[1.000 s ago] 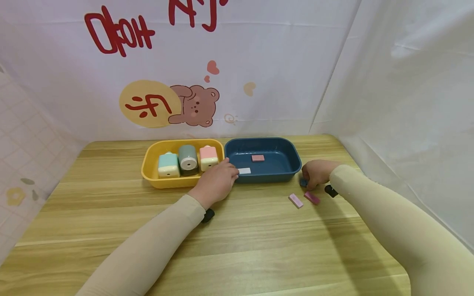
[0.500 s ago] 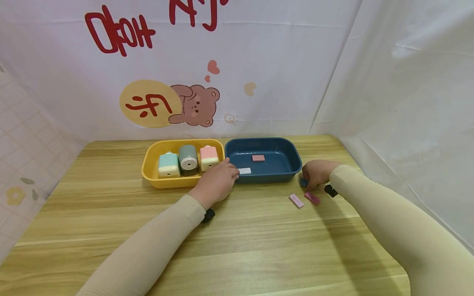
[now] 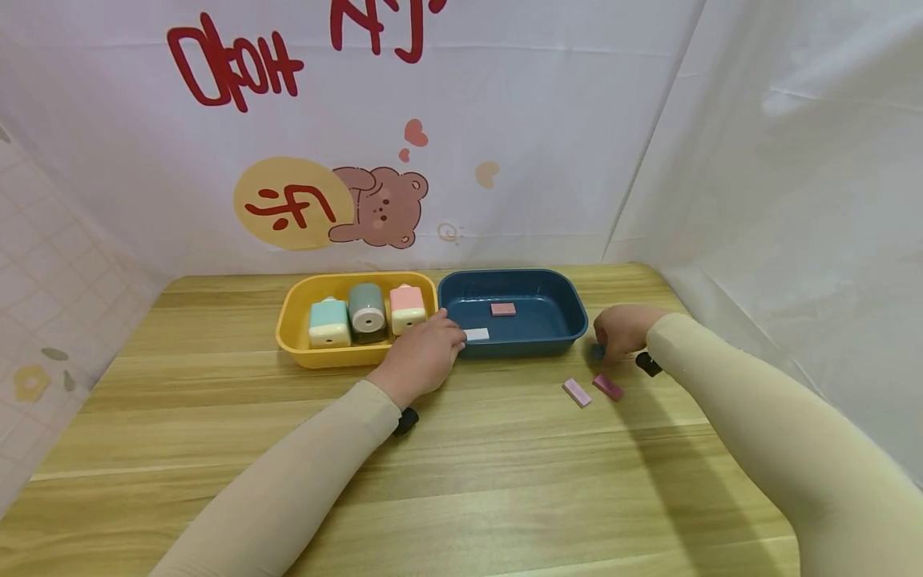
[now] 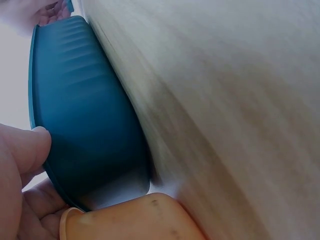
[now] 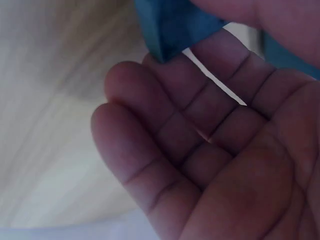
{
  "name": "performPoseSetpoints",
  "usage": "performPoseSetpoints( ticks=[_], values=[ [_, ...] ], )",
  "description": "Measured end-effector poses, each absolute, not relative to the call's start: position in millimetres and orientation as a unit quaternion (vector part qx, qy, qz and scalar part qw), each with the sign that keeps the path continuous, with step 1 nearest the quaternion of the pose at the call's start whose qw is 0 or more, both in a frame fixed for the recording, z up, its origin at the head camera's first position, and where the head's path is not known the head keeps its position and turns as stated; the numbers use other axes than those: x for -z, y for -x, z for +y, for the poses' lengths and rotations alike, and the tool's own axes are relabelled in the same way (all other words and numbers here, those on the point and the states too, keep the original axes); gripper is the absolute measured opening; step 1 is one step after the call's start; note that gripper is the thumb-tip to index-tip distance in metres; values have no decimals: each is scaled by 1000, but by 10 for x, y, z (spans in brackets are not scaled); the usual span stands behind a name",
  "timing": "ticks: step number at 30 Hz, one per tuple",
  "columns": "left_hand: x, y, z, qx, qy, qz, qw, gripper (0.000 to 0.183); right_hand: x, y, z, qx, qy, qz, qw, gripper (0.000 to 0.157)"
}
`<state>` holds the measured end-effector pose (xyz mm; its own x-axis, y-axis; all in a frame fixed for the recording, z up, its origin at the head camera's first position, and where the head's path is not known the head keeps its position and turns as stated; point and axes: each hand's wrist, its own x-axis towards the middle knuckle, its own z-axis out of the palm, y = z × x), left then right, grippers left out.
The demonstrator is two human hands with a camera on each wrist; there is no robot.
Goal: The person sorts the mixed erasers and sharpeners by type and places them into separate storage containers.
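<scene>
My left hand (image 3: 421, 358) grips the near left corner of a dark blue tray (image 3: 515, 349); in the left wrist view the thumb presses the outside of its wall just under the rim. Outside the tray's right end, my right hand (image 3: 622, 330) pinches a small blue rectangular block (image 5: 172, 27) between thumb and fingertips, the other fingers loosely bent. Inside the blue tray lie a white block (image 3: 477, 334) and a pink block (image 3: 502, 309). On the table just in front of the right hand are a pale pink block (image 3: 577, 392) and a deep pink block (image 3: 608, 387).
A yellow tray (image 3: 284, 327) stands against the blue tray's left end. It holds three bottle-like containers: mint (image 3: 329, 322), grey-green (image 3: 367, 308) and pink (image 3: 407, 309). White printed cloth (image 3: 548, 160) rises behind the wooden table (image 3: 461, 481) and along its right side.
My right hand has shifted slightly up and to the right with the blue block in its fingers. The left hand and both trays stay in place.
</scene>
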<state>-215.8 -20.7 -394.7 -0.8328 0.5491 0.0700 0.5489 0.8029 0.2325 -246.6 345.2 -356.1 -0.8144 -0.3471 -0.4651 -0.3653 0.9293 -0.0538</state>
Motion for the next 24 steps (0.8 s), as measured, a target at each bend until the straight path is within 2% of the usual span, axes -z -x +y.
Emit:
performPoseSetpoints(
  ticks=[6, 16, 24],
  values=[
    [3953, 2165, -208, -123, -289, 949, -1, 31, 3272, 2532, 3485, -24, 152, 956, 249, 13],
    [3940, 2161, -212, -128, -286, 950, 1, 31, 2818, 2761, 3261, -29, 153, 970, 185, 6],
    [3933, 2166, -201, -122, -281, 952, 10, 32, 2696, 2949, 2746, -48, 185, 967, 167, 21]
  ],
)
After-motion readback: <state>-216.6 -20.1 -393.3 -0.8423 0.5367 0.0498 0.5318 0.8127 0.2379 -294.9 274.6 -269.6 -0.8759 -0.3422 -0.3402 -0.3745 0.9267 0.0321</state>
